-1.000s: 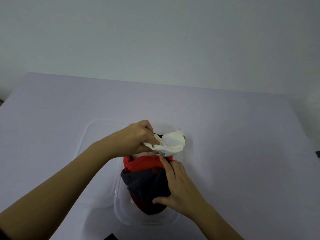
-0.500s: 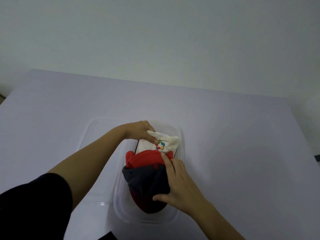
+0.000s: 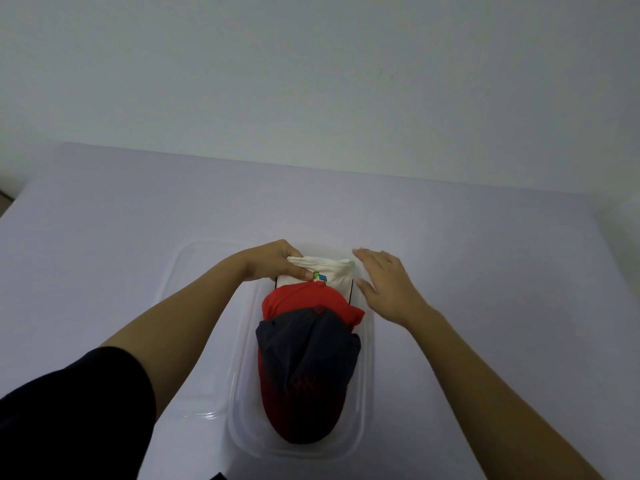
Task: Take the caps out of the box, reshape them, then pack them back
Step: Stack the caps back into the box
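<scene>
A clear plastic box (image 3: pixel 366 386) sits on the table in front of me with three caps nested in a row. Nearest me lies a dark navy cap with a red brim (image 3: pixel 304 372). Behind it sits a red cap (image 3: pixel 304 301), and a white cap (image 3: pixel 334 273) with a small coloured logo is at the far end. My left hand (image 3: pixel 277 263) pinches the white cap's left edge and holds it down in the box. My right hand (image 3: pixel 388 282) hovers with spread fingers just right of the white cap, over the box's far right rim.
The box's clear lid (image 3: pixel 194 327) lies flat on the table just left of the box, under my left forearm. The pale lilac table (image 3: pixel 485 271) stretches out on all sides, with a plain wall behind its far edge.
My right hand has lifted off the navy cap and moved up to the right of the white cap. My left hand has pushed the white cap lower into the box's far end.
</scene>
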Demonstrator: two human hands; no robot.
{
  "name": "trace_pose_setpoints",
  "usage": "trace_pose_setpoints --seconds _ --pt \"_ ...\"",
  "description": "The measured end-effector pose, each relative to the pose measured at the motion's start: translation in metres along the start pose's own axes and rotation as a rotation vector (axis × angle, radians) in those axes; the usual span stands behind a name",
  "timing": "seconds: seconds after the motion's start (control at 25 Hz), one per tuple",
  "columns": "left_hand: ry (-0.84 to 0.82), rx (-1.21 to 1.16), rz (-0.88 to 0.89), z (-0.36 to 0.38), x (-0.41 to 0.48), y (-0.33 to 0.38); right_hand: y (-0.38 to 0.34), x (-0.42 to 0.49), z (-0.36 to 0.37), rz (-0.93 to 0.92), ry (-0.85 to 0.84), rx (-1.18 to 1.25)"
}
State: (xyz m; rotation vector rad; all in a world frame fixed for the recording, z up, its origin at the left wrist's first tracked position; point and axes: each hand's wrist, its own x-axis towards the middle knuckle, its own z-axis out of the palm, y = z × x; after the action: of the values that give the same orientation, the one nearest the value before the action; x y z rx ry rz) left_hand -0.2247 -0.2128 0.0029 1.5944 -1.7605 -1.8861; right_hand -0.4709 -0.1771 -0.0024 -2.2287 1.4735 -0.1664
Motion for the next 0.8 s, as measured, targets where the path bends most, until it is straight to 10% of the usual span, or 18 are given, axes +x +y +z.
trace_pose_setpoints --seconds 0.16,0.36,0.6,0.8 --pt "0.015 -0.019 -0.084 -0.002 0.005 -0.006 0.0 0.039 0.01 0.035 -0.195 -0.261" --pt "0.141 0.63 -0.142 -0.002 0.011 0.001 -0.001 0.049 0.014 0.044 -0.113 -0.435" --pt "0.168 0.722 -0.227 0.004 0.008 -0.003 -0.01 0.045 0.033 0.095 -0.078 -0.537" --pt "0.404 0.642 -0.13 0.004 -0.012 -0.007 -0.005 0.023 0.016 0.06 0.143 -0.223"
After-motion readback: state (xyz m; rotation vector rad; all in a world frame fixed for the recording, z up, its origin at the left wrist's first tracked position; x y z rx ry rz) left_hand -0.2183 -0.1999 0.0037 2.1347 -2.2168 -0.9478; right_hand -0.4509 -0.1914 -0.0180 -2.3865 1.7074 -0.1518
